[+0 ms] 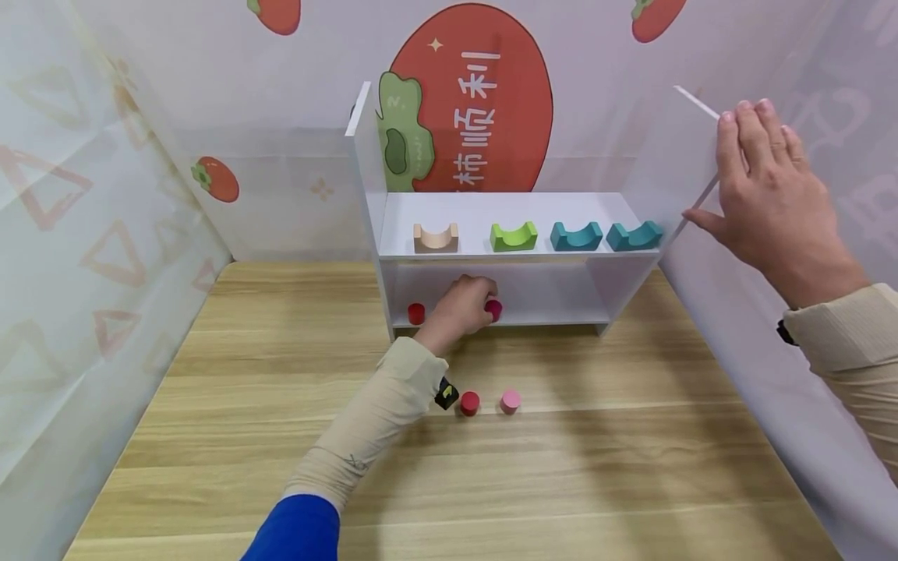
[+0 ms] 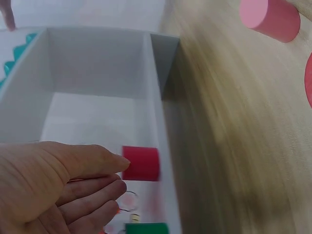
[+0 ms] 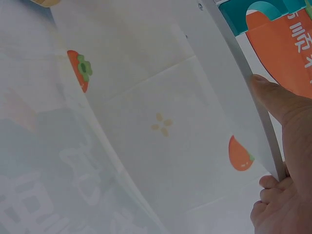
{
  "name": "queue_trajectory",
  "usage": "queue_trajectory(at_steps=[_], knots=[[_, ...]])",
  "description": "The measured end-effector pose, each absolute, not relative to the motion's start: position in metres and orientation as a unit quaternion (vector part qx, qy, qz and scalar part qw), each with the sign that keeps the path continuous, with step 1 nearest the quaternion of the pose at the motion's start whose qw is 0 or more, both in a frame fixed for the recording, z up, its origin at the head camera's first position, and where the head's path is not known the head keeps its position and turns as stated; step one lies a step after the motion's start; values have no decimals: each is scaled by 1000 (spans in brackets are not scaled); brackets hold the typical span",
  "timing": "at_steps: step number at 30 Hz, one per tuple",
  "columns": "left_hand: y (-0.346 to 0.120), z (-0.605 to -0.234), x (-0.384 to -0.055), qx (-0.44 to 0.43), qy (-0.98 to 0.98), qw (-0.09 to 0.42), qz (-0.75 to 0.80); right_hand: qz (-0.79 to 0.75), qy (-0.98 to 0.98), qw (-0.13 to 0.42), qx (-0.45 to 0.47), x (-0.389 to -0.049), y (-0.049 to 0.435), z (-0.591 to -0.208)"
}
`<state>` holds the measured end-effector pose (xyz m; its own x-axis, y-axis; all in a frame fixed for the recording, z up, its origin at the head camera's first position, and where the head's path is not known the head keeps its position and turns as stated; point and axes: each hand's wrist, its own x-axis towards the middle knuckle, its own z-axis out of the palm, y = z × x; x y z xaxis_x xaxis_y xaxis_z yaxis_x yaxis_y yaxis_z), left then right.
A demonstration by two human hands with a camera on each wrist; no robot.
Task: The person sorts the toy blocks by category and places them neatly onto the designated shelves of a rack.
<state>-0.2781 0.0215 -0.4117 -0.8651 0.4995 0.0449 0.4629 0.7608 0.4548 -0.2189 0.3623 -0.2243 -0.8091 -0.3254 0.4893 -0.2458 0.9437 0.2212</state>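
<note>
My left hand [image 1: 459, 310] reaches onto the lower shelf of a white shelf unit [image 1: 491, 204]. Its thumb and a finger pinch a magenta cylinder [image 1: 494, 310] at the shelf's front lip; the thumb tip meets the block [image 2: 142, 163] in the left wrist view, while the other fingers curl beside it. Up at the unit's right side panel [image 1: 655, 171], my right hand [image 1: 775, 195] grips the upper corner. Its thumb [image 3: 273, 95] lies along the panel's edge in the right wrist view, with fingertips showing round the end.
A red cylinder [image 1: 416, 314] stands left on the lower shelf. Above sit a beige arch block [image 1: 436, 240], a green one [image 1: 514, 238] and two teal ones, one at the left [image 1: 576, 238]. On the wooden table lie a red cylinder [image 1: 469, 403] and a pink cylinder [image 1: 510, 401].
</note>
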Motion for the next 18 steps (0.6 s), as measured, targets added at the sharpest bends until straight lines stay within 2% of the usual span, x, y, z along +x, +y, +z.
queue_trajectory(at_steps=[8, 18], knots=[[1, -401, -248, 277, 925, 57, 253, -77, -939, 291, 164, -221, 361, -223], [-38, -428, -216, 289, 908, 137, 269, -79, -946, 274, 151, -220, 362, -225]])
